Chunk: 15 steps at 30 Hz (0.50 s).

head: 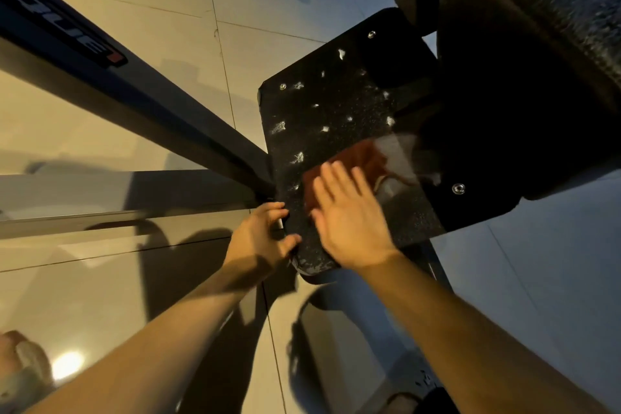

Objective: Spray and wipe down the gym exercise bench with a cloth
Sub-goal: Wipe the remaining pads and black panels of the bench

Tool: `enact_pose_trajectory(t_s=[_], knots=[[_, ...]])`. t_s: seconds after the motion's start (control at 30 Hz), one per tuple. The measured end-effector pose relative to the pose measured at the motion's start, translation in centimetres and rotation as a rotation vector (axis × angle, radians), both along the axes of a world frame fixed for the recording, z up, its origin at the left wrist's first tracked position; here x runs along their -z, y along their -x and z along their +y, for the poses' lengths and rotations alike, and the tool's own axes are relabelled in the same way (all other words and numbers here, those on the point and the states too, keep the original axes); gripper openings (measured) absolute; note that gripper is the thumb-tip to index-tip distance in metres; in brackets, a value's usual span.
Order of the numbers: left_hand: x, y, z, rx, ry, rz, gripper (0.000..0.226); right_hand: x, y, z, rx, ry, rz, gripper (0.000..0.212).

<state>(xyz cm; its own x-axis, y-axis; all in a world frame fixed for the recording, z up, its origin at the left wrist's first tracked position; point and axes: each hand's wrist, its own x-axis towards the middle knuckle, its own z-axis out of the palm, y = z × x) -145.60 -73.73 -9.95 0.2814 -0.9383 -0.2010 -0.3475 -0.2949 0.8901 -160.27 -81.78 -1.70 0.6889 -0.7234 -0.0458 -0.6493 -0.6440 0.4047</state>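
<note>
Right hand [349,225] flat, pressing reddish cloth [356,161] on gritty foam-flecked plate [322,104]

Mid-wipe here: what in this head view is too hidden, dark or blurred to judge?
Head view:
- Red-brown cloth: motion-blurred, near part under the flat right hand.
- Black speckled plate: right side lost in shadow below the black padded bench.
- Left hand: fingers curl over the plate's edge, tips hidden.
- Bench: cut off by top and right frame edges.

Glossy beige floor tiles [111,131] reflect light beneath a dark machine frame [141,91].
</note>
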Motion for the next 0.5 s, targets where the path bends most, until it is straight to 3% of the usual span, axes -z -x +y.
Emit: enact_pose_trajectory(t_s=[0.1, 0.2, 0.4, 0.5], knots=[[-1.2, -1.1, -0.7, -0.068, 0.05, 0.041, 0.032, 0.5, 1.8, 1.4, -0.09, -0.12, 0.052, 0.068], [-3.6, 0.1, -2.0, -0.118, 0.297, -0.03, 0.025, -1.2, 2.6, 1.7, -0.075, -0.14, 0.067, 0.066], [-5.6, 4.9, -3.8, -0.083, 0.301, 0.089, 0.025, -5.3, 7.6, 2.2, -0.086, -0.077, 0.027, 0.07], [-5.6, 6.7, -3.6, -0.093, 0.271, 0.136, 0.046, -7.5, 11.1, 2.9, -0.083, -0.025, 0.094, 0.068]])
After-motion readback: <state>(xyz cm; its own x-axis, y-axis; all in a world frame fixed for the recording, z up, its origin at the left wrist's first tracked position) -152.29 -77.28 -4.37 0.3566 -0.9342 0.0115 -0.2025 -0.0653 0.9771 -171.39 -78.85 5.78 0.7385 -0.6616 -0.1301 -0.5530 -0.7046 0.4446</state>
